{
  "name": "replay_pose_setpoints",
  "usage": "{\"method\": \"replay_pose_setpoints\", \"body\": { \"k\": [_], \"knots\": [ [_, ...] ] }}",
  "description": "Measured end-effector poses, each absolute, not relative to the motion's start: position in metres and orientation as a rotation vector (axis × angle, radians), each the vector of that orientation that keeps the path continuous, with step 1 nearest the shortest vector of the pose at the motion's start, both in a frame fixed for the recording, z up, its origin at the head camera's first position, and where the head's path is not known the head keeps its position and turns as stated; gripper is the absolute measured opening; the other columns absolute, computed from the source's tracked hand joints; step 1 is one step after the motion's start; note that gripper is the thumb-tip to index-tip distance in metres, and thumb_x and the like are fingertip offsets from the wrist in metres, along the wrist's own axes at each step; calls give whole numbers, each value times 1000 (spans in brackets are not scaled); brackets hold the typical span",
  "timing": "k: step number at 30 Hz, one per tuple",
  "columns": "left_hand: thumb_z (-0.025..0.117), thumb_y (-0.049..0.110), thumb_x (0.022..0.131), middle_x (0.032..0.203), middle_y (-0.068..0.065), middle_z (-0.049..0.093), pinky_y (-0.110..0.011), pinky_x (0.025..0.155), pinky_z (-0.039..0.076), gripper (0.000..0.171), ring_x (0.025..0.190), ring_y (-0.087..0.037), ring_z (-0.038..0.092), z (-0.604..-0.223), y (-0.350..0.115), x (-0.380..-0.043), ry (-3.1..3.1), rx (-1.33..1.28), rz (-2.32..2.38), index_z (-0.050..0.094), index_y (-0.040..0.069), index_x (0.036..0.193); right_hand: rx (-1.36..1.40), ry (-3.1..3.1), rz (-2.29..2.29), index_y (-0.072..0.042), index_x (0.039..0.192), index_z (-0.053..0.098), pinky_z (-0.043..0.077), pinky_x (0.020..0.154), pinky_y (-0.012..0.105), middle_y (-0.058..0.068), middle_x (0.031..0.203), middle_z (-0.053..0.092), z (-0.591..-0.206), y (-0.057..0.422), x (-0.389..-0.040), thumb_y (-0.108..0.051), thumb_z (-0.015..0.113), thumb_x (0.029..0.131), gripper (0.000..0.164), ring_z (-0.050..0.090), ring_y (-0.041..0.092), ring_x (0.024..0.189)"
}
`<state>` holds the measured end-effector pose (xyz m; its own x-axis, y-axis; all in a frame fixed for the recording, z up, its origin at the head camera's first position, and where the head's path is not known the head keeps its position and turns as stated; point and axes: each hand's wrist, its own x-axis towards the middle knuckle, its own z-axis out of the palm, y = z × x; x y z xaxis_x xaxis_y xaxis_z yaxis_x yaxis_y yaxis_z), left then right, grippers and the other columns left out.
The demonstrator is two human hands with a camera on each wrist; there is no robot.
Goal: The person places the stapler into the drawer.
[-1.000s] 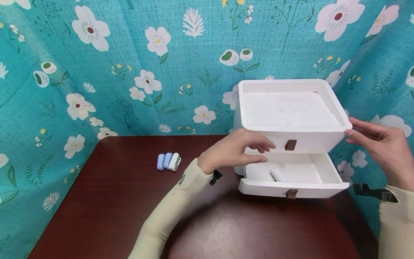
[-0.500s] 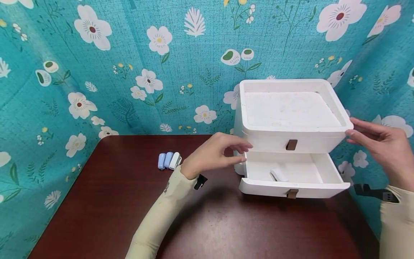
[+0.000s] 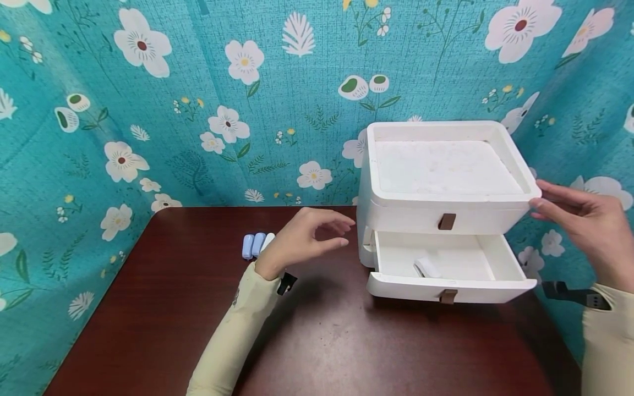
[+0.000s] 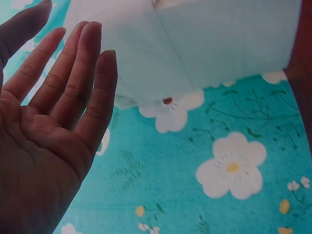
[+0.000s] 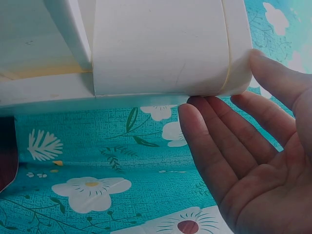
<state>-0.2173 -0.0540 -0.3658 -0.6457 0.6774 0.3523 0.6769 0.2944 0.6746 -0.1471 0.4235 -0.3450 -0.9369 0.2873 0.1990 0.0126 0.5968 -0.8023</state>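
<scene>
A white drawer cabinet (image 3: 448, 214) stands on the right of the table, its lower drawer (image 3: 448, 290) pulled out. Inside that drawer lies a small white piece (image 3: 427, 268) with a dark edge. My right hand (image 3: 586, 220) grips the cabinet's front right top corner, thumb on the front and fingers along the side, as the right wrist view shows too. To the left of the cabinet, over the table, my left hand (image 3: 307, 239) hovers with relaxed fingers and holds nothing. Behind its wrist are two small light-blue rounded pieces (image 3: 253, 245) and a white one (image 3: 267, 240), partly hidden.
The dark red-brown table (image 3: 163, 308) reaches to a teal flowered cloth (image 3: 277, 110) hung behind and at both sides. A raised rim surrounds the cabinet's top tray (image 3: 446, 129). The upper drawer has a brown pull tab (image 3: 447, 221) and is closed.
My left hand has moved left, away from over the open drawer, and now partly covers the small white piece on the table. The right hand stays at the cabinet corner.
</scene>
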Motion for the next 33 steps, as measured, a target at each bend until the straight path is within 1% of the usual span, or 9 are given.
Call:
{"method": "replay_pose_setpoints", "body": {
  "k": [3, 6, 8, 12, 19, 23, 26, 29, 33],
  "knots": [
    [75, 24, 85, 109, 7, 72, -32, 83, 57, 34, 96, -7, 69, -373, -62, -218, 2545, 1287, 1323, 68, 25, 118, -239, -2515, 1267, -24, 141, 51, 47, 63, 3, -25, 130, 58, -345, 423, -147, -28, 66, 90, 54, 58, -20, 84],
    [75, 25, 85, 109, 8, 72, -26, 87, 55, 34, 96, -6, 69, -380, -71, -220, 2584, 1272, 1296, 67, 26, 118, -237, -2513, 1266, -24, 141, 51, 47, 63, 3, -25, 130, 58, -345, 423, -147, -28, 66, 90, 54, 58, -20, 84],
    [74, 26, 86, 108, 9, 71, -25, 87, 55, 33, 96, -4, 68, -384, -77, -221, 2613, 1260, 1276, 67, 26, 118, -234, -2514, 1267, -24, 141, 51, 47, 63, 3, -24, 132, 58, -345, 423, -148, -28, 66, 90, 54, 58, -21, 84],
    [74, 27, 86, 106, 11, 71, -28, 85, 56, 33, 95, -2, 67, -391, -89, -223, 2661, 1224, 1253, 67, 27, 118, -239, -2516, 1269, -24, 142, 51, 47, 63, 3, -25, 131, 58, -345, 423, -148, -28, 66, 90, 54, 58, -21, 84],
    [74, 27, 86, 104, 10, 71, -37, 83, 57, 32, 94, -5, 69, -400, -107, -226, 2726, 1155, 1240, 66, 27, 117, -229, -2502, 1281, -22, 141, 52, 47, 64, 3, -27, 127, 58, -345, 423, -147, -27, 67, 90, 54, 60, -20, 83],
    [74, 28, 86, 104, 10, 71, -33, 82, 57, 32, 94, -4, 69, -402, -116, -226, 2764, 1115, 1211, 67, 27, 117, -208, -2495, 1279, -20, 140, 52, 48, 64, 3, -28, 126, 59, -345, 423, -146, -25, 67, 90, 53, 60, -20, 83],
    [74, 28, 86, 104, 11, 71, -29, 77, 55, 32, 94, -7, 69, -405, -123, -225, 2789, 1083, 1186, 66, 28, 117, -203, -2495, 1277, -20, 140, 52, 48, 64, 3, -28, 126, 58, -346, 423, -146, -24, 67, 90, 53, 60, -20, 83],
    [75, 27, 85, 104, 11, 71, -28, 75, 54, 33, 94, -10, 70, -410, -129, -226, 2813, 1054, 1173, 67, 27, 117, -205, -2492, 1282, -20, 140, 52, 48, 64, 3, -28, 126, 59, -346, 424, -146, -24, 67, 90, 53, 60, -20, 84],
    [76, 26, 84, 104, 10, 71, -29, 79, 55, 33, 93, -9, 70, -417, -136, -228, 2832, 1019, 1170, 67, 26, 116, -208, -2492, 1281, -21, 140, 52, 48, 64, 3, -28, 126, 59, -346, 424, -146, -24, 67, 90, 53, 60, -19, 85]
  ]
}}
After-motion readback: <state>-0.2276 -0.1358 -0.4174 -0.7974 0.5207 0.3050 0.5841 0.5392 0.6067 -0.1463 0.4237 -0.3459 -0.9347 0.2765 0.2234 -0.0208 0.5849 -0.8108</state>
